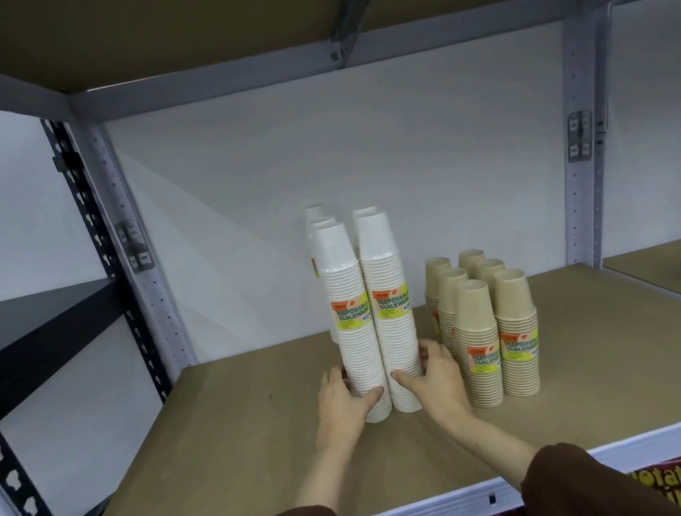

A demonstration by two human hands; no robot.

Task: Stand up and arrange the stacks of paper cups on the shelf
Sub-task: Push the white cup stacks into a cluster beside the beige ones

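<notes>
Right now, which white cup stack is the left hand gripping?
The front-left white stack; the left hand wraps its base. The right hand holds the front-right white stack.

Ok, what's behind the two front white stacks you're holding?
More white stacks: two tops show behind the left front stack, one behind the right front stack. Their bodies are mostly covered, so how they stand is unclear.

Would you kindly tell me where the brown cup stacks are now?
In the head view, the brown cup stacks stand upright on the shelf, right of centre, just right of the white stacks and the right hand.
</notes>
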